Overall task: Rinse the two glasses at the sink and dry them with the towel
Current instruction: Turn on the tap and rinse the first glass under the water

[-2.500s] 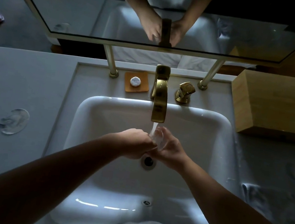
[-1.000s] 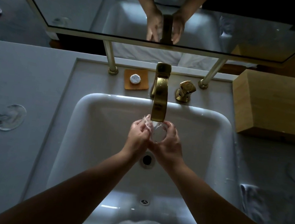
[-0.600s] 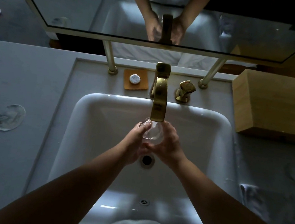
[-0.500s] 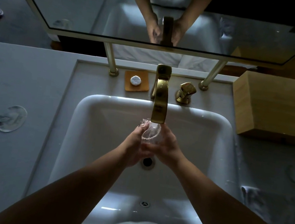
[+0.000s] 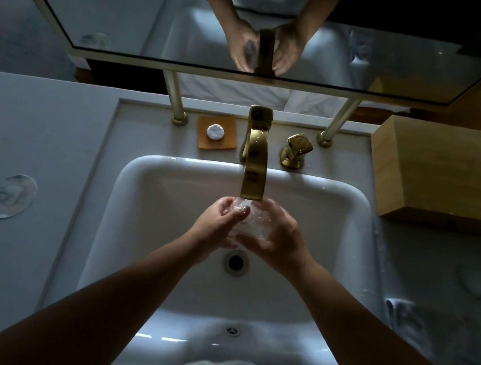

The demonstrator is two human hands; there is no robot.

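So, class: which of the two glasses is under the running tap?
The glass held by both hands, left and right, over the sink. The other glass stands on the left counter.

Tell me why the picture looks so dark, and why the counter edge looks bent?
Head view: the room is dim, so the arms and grey counter sit in shadow, while the white sink catches light, with bright glints near its front. The wide-angle lens bows straight edges, like the mirror frame. The glass under the tap looks smeary from running water.
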